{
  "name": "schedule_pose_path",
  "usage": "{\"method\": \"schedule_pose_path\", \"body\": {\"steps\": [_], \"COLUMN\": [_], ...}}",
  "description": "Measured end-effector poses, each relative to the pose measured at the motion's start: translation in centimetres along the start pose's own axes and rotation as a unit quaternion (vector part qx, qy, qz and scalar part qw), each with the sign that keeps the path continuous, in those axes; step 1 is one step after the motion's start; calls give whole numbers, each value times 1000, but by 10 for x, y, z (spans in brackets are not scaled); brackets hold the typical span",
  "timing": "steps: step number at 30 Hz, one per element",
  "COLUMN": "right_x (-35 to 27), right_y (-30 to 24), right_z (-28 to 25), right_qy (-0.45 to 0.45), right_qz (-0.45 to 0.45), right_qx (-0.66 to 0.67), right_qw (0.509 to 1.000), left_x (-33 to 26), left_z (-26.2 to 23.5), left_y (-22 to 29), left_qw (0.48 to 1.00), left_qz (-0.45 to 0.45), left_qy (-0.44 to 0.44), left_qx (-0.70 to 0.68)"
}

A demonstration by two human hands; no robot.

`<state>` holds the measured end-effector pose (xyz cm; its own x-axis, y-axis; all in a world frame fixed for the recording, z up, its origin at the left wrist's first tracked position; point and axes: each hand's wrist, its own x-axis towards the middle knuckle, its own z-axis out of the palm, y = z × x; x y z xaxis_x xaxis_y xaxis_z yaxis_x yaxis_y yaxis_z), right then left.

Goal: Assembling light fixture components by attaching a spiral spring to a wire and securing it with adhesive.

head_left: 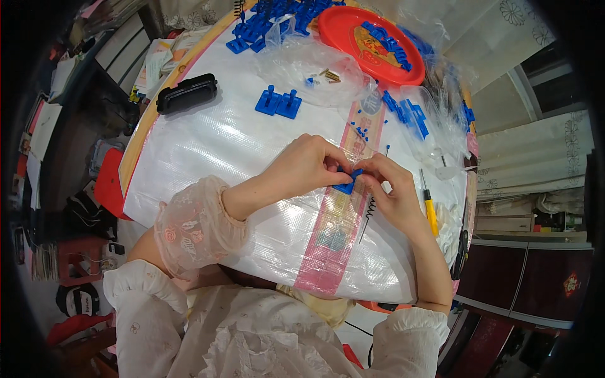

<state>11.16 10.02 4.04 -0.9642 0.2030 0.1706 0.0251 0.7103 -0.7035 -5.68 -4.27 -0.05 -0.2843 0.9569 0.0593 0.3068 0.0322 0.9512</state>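
Over the middle of the covered table, my left hand pinches a small blue plastic part with a square base. The fingertips of my right hand close on the same part from the other side. Fingers cover much of it, so its upper shape is partly hidden. Beside my right hand lies a black wire coil with a long straight end; whether it touches the hand I cannot tell. Several tiny blue caps are scattered beyond my hands. Two blue square-based parts with upright pegs stand farther left.
A red round tray holds more blue parts at the back. Blue pieces are heaped at the far left. Brass-coloured pins lie on clear plastic. A yellow-handled screwdriver rests at right, a black case at left.
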Motion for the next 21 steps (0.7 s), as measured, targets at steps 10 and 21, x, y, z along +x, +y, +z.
{"method": "schedule_pose_path", "body": {"steps": [10, 21], "right_x": [-1, 0], "right_y": [2, 6], "right_z": [0, -1], "right_qy": [0, -3], "right_qz": [-4, -49], "right_qx": [-21, -44], "right_qw": [1000, 998], "left_x": [1, 2], "left_z": [2, 2], "left_y": [0, 1], "left_qw": [1000, 1000], "left_qz": [-3, -16], "left_qy": [2, -3], "left_qx": [-11, 1]}}
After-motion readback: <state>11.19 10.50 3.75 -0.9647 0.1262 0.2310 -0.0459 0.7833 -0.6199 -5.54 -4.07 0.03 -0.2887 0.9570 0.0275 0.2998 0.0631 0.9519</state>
